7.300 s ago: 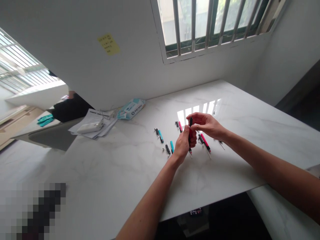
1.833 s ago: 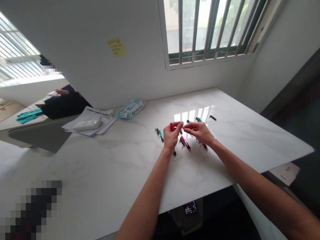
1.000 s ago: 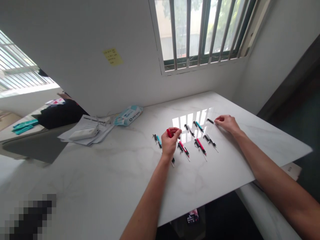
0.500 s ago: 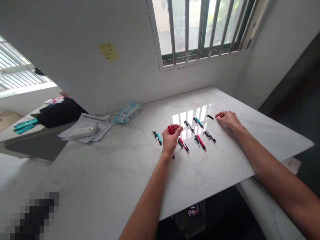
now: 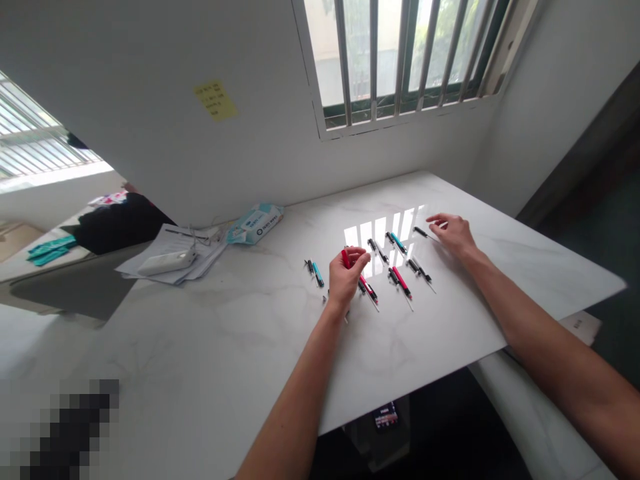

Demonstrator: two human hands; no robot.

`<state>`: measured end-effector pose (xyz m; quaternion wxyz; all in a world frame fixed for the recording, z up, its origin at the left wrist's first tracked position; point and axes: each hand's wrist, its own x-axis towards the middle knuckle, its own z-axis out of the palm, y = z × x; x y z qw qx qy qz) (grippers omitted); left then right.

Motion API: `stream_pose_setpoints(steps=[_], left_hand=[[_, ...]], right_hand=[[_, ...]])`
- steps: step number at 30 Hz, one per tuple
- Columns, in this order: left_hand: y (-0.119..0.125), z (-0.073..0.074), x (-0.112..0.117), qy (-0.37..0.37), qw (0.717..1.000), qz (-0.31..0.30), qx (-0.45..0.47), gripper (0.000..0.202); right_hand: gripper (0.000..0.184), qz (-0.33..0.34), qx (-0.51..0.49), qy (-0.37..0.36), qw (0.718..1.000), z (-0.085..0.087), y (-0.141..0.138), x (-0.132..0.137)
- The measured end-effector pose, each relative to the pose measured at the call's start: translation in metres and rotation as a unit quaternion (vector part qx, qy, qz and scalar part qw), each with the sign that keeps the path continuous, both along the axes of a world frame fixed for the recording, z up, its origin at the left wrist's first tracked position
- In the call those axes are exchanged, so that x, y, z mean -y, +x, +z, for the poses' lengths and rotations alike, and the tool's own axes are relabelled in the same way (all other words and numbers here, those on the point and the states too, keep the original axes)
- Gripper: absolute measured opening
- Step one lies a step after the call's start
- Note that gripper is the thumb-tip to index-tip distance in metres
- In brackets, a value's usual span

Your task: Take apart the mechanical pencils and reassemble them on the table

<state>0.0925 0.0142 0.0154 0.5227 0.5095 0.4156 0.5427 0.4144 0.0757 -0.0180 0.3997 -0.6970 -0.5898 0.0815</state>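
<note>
My left hand (image 5: pixel 346 283) is closed around a red pen barrel (image 5: pixel 345 259), held just above the tabletop. Beneath and beside that hand lie pen parts partly covered by it, among them a red barrel (image 5: pixel 369 288). To the right, my right hand (image 5: pixel 454 235) has its thumb and forefinger apart, with no object visible between them. A black pen piece (image 5: pixel 420 231) with a thin refill lies by its fingertips. Between my hands are another red barrel (image 5: pixel 401 283), a teal barrel (image 5: pixel 399 242), a white barrel (image 5: pixel 381 251) and a black barrel (image 5: pixel 423 270), each beside black parts.
A teal barrel with black parts (image 5: pixel 315 272) lies left of my left hand. Farther back on the marble-patterned table (image 5: pixel 225 347) are a wipes pack (image 5: pixel 256 223) and papers (image 5: pixel 200 267) under a white device (image 5: pixel 169 263). A phone (image 5: pixel 385 417) shows below the front edge.
My right hand's fingers have spread and lifted from beside the black pen piece, which stays on the table. My left hand has shifted slightly right, still holding the red barrel.
</note>
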Motion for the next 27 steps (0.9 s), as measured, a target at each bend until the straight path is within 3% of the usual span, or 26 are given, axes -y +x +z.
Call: stream_pose_setpoints(steps=[2,4,6,11,13,20,27], left_hand=[[0.001,0.001,0.001,-0.004,1.0,-0.005,-0.001,0.032],[0.001,0.002,0.002,-0.006,1.0,-0.014,-0.007,0.032],[0.001,0.003,0.003,-0.005,0.999,-0.03,-0.012,0.033],[-0.003,0.001,0.001,-0.002,0.997,-0.071,0.011,0.04],[-0.004,0.0,0.001,-0.006,0.997,-0.072,0.016,0.042],[-0.005,0.002,0.0,-0.019,0.997,-0.067,0.029,0.044],[-0.007,0.0,-0.002,-0.033,0.994,-0.096,0.027,0.053]], right_hand=[[0.033,0.067,-0.035,0.085,0.994,0.01,-0.022,0.006],[0.033,0.183,-0.058,0.127,0.973,0.022,-0.052,0.018],[0.032,0.253,-0.051,0.173,0.95,0.033,-0.085,0.034],[0.042,0.424,-0.02,0.207,0.882,0.04,-0.147,0.069],[0.036,0.435,-0.027,0.209,0.876,0.036,-0.154,0.072],[0.017,0.38,-0.057,0.171,0.907,0.036,-0.143,0.067],[0.015,0.422,-0.077,0.188,0.883,0.041,-0.143,0.069]])
